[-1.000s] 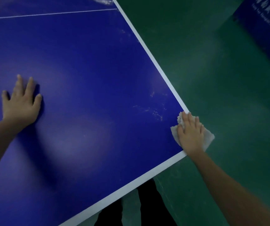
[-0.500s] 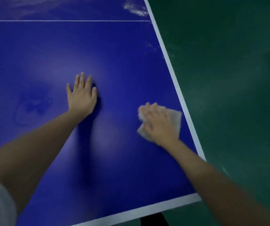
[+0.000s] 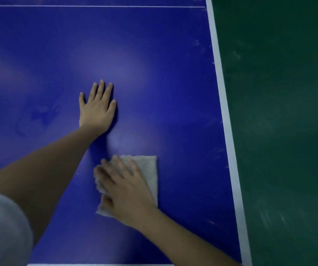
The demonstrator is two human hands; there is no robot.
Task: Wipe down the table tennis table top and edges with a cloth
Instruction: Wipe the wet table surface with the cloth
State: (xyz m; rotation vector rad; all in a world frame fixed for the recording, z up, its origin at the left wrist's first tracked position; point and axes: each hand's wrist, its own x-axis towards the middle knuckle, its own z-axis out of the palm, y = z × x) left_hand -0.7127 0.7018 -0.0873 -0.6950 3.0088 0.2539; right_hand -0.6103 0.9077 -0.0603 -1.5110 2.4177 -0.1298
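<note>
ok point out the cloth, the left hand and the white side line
cloth (image 3: 150, 169): head view, bare right part
left hand (image 3: 96, 110): head view, back of hand
white side line (image 3: 222, 93): head view, mid-stripe

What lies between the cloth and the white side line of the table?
Only bare blue table top with a few faint whitish smudges, in the head view. The cloth sits apart from the white side line.

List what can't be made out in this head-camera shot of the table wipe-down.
1. Head view: the cloth is mostly hidden under the right hand, so its full shape is unknown.
2. The right hand's fingers are motion-blurred.
3. The table is cut off by the frame at the top and left; its side edges don't show.
4. The surface under the flat left hand is hidden.
</note>
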